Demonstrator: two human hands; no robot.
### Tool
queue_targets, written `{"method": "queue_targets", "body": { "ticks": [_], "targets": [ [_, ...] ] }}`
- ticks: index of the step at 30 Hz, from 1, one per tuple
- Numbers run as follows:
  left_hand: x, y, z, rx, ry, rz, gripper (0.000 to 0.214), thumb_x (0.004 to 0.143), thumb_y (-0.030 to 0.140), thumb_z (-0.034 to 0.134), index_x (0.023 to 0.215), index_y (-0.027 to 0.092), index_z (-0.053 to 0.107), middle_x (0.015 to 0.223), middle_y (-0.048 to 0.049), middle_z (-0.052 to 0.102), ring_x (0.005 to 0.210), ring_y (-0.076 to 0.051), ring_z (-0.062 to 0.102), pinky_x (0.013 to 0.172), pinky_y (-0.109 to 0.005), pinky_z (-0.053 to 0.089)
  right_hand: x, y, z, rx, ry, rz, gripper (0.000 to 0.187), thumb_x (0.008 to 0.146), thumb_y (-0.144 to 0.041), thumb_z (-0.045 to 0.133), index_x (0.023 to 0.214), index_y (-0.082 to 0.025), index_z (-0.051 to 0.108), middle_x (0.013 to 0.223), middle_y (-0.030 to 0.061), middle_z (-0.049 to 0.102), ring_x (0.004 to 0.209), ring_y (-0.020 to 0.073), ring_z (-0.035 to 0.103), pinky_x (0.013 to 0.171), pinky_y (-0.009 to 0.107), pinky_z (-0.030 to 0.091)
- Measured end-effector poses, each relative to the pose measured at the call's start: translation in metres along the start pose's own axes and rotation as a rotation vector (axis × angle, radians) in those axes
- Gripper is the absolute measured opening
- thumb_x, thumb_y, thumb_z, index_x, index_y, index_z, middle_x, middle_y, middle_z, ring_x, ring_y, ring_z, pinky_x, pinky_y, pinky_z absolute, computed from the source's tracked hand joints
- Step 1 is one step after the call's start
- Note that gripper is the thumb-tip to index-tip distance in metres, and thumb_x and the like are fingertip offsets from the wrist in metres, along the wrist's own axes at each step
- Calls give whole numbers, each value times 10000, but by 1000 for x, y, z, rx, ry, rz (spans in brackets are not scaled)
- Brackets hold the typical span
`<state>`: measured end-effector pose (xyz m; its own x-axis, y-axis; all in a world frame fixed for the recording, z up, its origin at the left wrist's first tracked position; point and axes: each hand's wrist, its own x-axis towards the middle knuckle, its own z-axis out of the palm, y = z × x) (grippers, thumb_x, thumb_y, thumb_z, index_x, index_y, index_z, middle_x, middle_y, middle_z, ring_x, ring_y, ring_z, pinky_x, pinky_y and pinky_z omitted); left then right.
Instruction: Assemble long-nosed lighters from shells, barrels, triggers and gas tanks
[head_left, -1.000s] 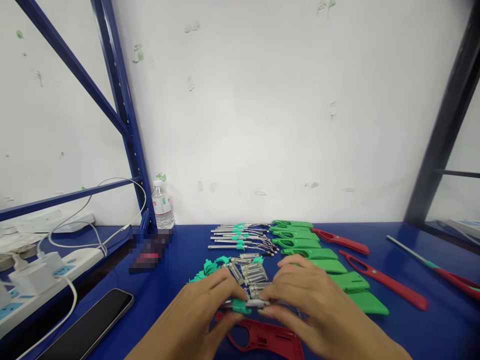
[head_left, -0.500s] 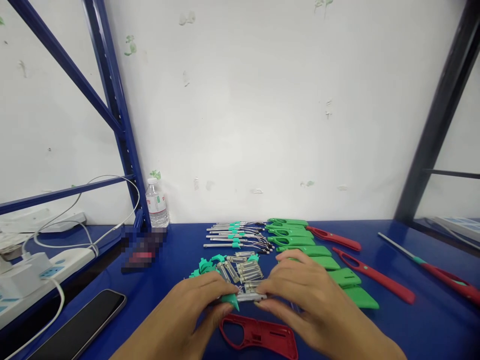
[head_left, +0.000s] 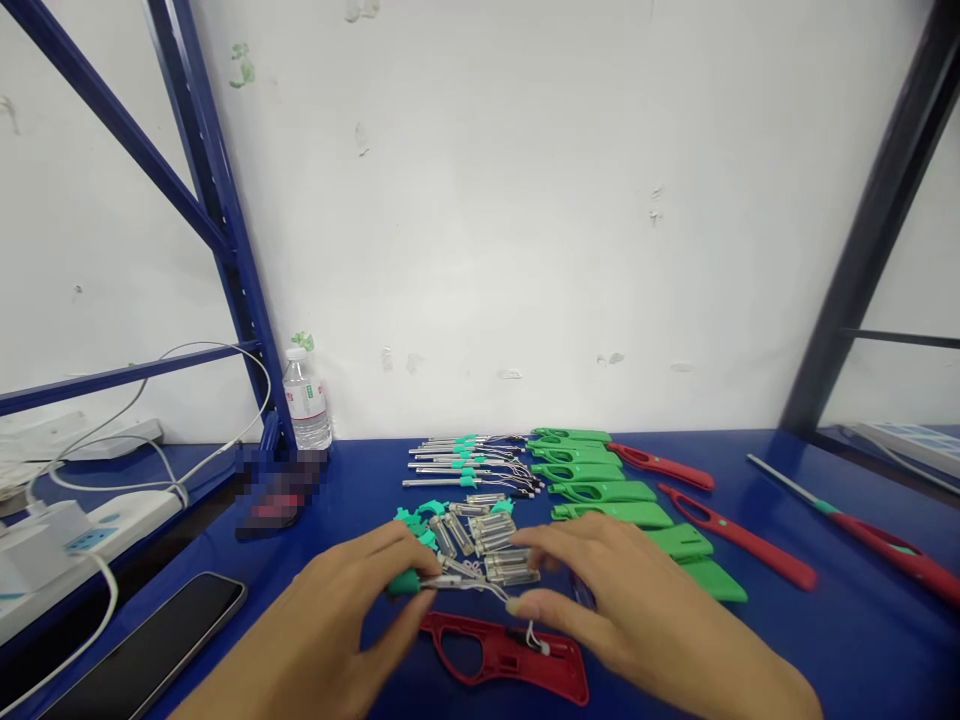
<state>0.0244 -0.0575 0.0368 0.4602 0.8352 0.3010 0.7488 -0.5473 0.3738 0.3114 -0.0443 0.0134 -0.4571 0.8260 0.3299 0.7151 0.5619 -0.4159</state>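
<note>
My left hand (head_left: 341, 610) pinches the teal collar end of a thin metal tube assembly (head_left: 442, 581) just above the blue table. My right hand (head_left: 607, 595) has its fingers curled over the other end, where thin wires trail down onto a red plastic handle shell (head_left: 510, 650) lying flat below both hands. Behind my fingers lie several small clear cylinders (head_left: 495, 540) and loose teal clips (head_left: 416, 520).
Further back lie a row of metal tube assemblies (head_left: 465, 465), several green handle shells (head_left: 600, 490) and red handle shells (head_left: 720, 530). A water bottle (head_left: 304, 400) stands by the blue rack post. A phone (head_left: 150, 645) and a power strip (head_left: 75, 525) lie left.
The tube assembly has shifted left and lower with my left hand. My right hand has slid down toward the red shell, and the wires now reach onto it.
</note>
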Motion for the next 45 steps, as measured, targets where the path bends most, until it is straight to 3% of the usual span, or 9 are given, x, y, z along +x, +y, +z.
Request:
{"method": "queue_targets", "body": {
  "ticks": [4,6,8,13,16,21,30,37,45],
  "targets": [
    [-9,-15,-6,30,-41,-162,186,1058,319,503,1054,315,689,1074,34,748,997,-190,699,873,-258,510,2,1,-3,13,-256,137,416,841,-604,858,1130,-313,792,1105,11,780,1051,300,693,881,372,478],
    [-11,-18,-7,43,-35,-186,197,1043,323,503,1086,320,695,1106,32,757,1029,-199,703,893,-265,506,4,0,0,21,-351,171,418,737,-501,966,1061,-303,792,1095,-5,771,1044,287,690,841,336,460],
    [-12,-18,-6,46,-45,-183,209,1031,322,499,1094,322,697,1112,32,763,1036,-203,706,891,-265,503,5,1,3,27,-392,176,373,727,-363,986,1032,-300,781,1098,-21,764,1054,264,684,839,313,439],
    [-9,-6,-5,29,-144,-165,196,1016,299,484,1017,298,680,1064,25,749,991,-194,686,874,-261,486,-1,17,5,13,-338,160,279,821,-143,856,1038,-287,757,1099,-29,764,1031,231,676,844,307,412],
    [-6,-1,-5,32,-216,-186,167,1003,267,488,947,283,644,1005,26,729,945,-187,670,833,-259,469,-4,22,-3,43,-321,162,320,820,-206,888,1090,-309,750,1133,-31,757,1054,234,670,871,313,414],
    [-5,-4,-4,40,-228,-214,171,1018,300,487,962,287,648,1014,22,724,940,-191,659,814,-265,456,-3,13,-11,71,-316,141,324,875,-427,876,1165,-363,747,1163,-37,751,1090,246,664,892,319,427],
    [-8,-31,11,20,-285,-277,114,947,276,630,984,314,730,1041,21,741,976,-218,656,835,-292,459,13,-4,3,-16,-360,-30,58,1011,-326,745,1018,-289,789,1004,-20,802,971,225,712,784,299,402],
    [-8,-39,17,-31,-271,-267,152,933,209,648,970,304,761,1034,22,753,964,-202,672,800,-276,445,13,-7,6,-11,-358,38,110,897,-289,862,969,-289,778,929,-43,781,870,199,689,688,282,357],
    [3,-36,19,1,-305,-230,208,927,202,643,835,278,814,870,-2,769,848,-205,706,754,-272,464,17,-4,13,40,-343,43,120,902,-251,856,955,-275,750,911,-61,778,811,165,673,649,263,335]
  ]
}}
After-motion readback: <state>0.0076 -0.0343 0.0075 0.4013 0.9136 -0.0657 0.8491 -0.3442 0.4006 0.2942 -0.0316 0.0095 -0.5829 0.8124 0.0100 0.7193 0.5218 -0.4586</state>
